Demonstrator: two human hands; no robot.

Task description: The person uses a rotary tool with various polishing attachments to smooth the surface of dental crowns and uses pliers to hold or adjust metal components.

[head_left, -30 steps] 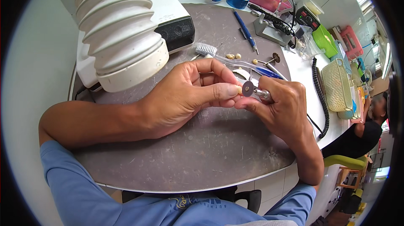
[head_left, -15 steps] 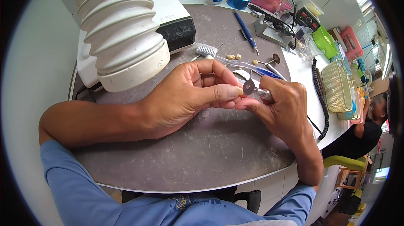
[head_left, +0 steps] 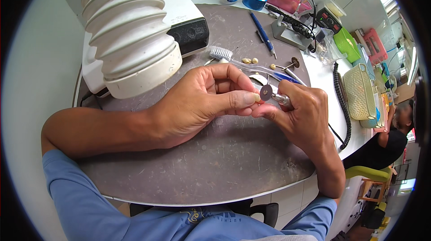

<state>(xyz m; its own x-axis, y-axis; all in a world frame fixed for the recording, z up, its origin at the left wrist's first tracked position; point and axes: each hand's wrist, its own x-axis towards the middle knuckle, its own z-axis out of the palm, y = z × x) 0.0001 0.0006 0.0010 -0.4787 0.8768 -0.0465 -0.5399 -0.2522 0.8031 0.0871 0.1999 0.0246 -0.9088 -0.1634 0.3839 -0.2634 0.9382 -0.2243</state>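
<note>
Small yellowish piece (head_left: 257, 98) mostly hidden by left hand (head_left: 204, 101), ribbed white hose (head_left: 125, 25) cut off at top

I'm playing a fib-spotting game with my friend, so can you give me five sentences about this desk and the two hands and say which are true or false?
1. The left hand pinches a small yellowish lump. True.
2. The other hand is empty. False: the right hand grips a slim silver metal tool with a thin grey round disc.
3. A wide white ribbed hose hangs on the left of the picture. True.
4. The bright green thing with the basket shape is left of the hose. False: the bright green plastic basket is over on the right.
5. A white-bristled brush lies on the brownish-grey work surface. True.
</note>
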